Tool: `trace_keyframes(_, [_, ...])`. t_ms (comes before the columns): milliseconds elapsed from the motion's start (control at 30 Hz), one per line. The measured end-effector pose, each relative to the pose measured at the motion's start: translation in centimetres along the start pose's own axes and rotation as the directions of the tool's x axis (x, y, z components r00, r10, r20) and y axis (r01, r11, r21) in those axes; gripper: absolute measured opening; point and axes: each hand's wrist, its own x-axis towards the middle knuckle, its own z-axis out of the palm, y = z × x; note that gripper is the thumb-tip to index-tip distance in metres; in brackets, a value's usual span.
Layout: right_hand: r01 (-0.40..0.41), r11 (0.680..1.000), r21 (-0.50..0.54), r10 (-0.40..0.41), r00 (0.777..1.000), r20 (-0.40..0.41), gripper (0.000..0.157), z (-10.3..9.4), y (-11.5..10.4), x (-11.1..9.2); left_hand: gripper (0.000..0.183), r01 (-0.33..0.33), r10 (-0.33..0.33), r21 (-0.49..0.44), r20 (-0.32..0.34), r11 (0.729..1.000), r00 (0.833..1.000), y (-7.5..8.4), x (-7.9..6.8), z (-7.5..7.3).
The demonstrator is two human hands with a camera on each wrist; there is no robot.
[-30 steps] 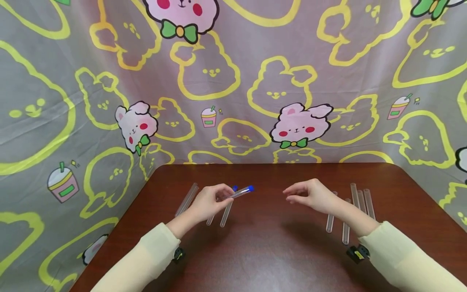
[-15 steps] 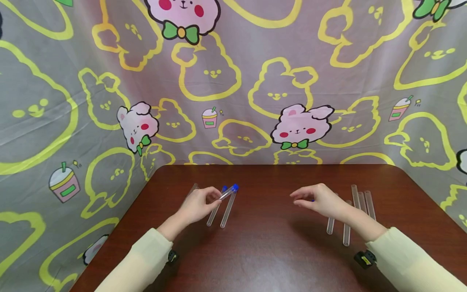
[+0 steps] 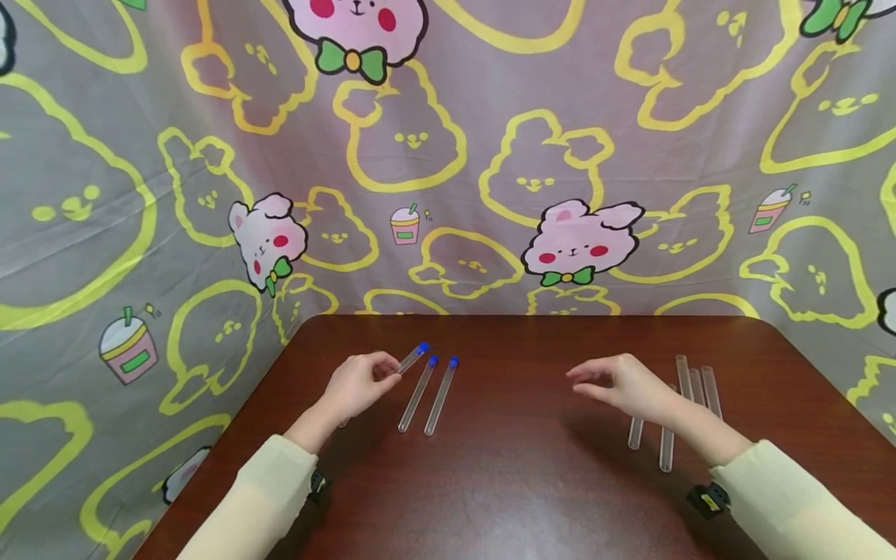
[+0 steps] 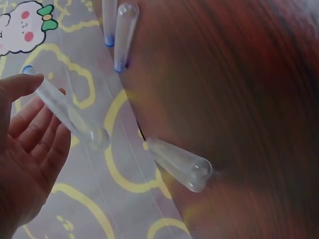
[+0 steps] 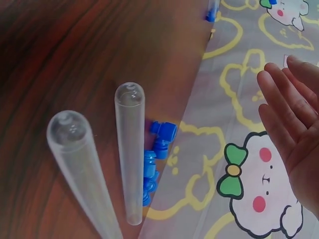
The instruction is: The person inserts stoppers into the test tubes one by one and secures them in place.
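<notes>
My left hand (image 3: pixel 355 386) pinches a clear test tube (image 3: pixel 410 359) with a blue cap between thumb and fingers. In the left wrist view this tube (image 4: pixel 65 107) slants across the palm, its rounded end pointing away. Just right of that hand, two more blue-capped test tubes (image 3: pixel 439 398) lie side by side on the table. My right hand (image 3: pixel 625 382) hovers over the right half with loosely bent fingers and nothing in them. Under and beside it lie uncapped test tubes (image 5: pixel 130 154), and the right wrist view shows loose blue caps (image 5: pixel 163 137) next to them.
The brown table (image 3: pixel 532 467) ends at a cartoon-print cloth (image 3: pixel 476 155) behind and at the left. More clear tubes (image 3: pixel 711 389) lie to the right of the right forearm. Near the left hand, two clear tubes (image 4: pixel 179 164) without visible caps rest on the table.
The left hand has carried the capped tube leftwards, away from the middle and past the two lying capped tubes. My right hand has drifted slightly right, holding nothing.
</notes>
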Motion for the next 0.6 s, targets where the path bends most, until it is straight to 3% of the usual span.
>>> trace_keyframes(367, [-0.006, 1.0, 0.002, 0.006, 1.0, -0.017, 0.021, 0.3, 0.7, -0.9, 0.023, -0.023, 0.029, -0.083, 0.07, 0.996, 0.997, -1.8, 0.9, 1.2])
trace_keyframes(600, [-0.027, 0.999, -0.026, 0.026, 0.998, -0.051, 0.02, 0.5, 0.9, -1.7, 0.024, 0.006, -0.001, -0.04, 0.108, 0.999, 0.994, -2.8, 1.9, 2.1])
